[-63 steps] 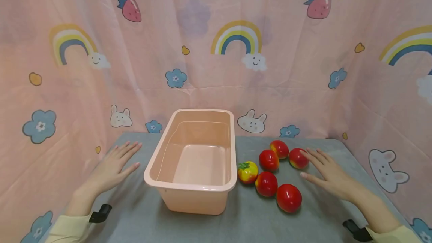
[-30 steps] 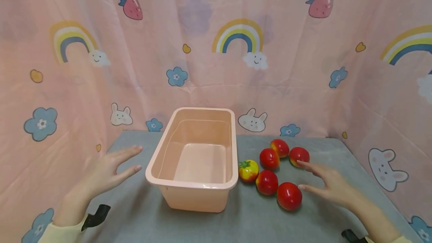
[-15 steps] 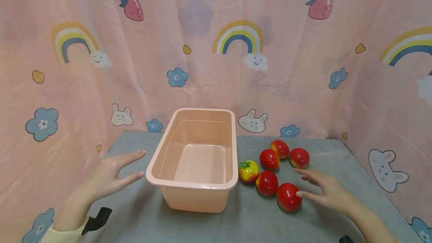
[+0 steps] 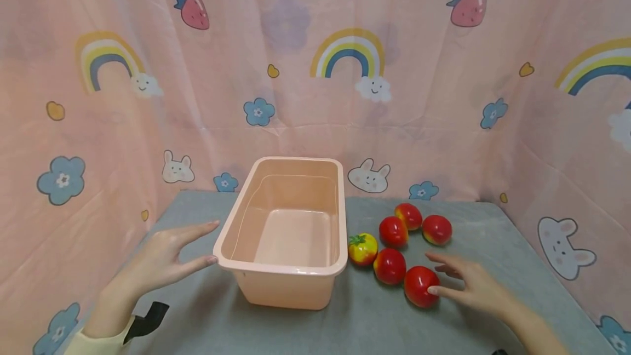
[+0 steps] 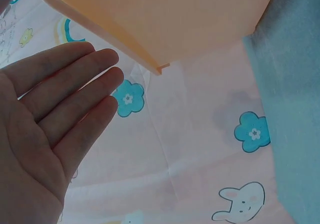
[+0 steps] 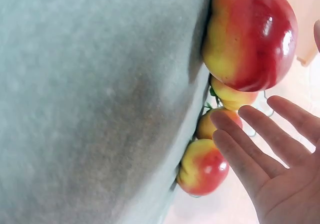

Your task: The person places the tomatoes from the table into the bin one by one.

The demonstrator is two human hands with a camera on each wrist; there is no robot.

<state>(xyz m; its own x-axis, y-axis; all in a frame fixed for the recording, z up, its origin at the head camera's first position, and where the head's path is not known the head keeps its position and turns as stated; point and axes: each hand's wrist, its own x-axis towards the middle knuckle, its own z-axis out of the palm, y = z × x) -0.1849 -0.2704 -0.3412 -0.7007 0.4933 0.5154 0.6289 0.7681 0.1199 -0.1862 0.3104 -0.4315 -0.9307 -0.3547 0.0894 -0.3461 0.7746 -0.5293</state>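
Pink cartoon cloth [image 4: 222, 70] hangs behind a grey bench [image 4: 379, 327].
Rainbows [image 4: 347, 43], strawberries [image 4: 468, 7], blue flowers [image 4: 258, 112] and white rabbit heads [image 4: 368, 177] dot the softly creased fabric, which also runs along the bench's left and right sides; the light is diffuse, leaving blurred shadows on the bench top.

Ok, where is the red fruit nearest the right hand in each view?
Head: red fruit, right of centre, low, just left of the right hand.
Left wrist: not in it.
Right wrist: the largest fruit, upper right.
Shared landmark: the grey tabletop, low in head, right in left wrist, left in right wrist.
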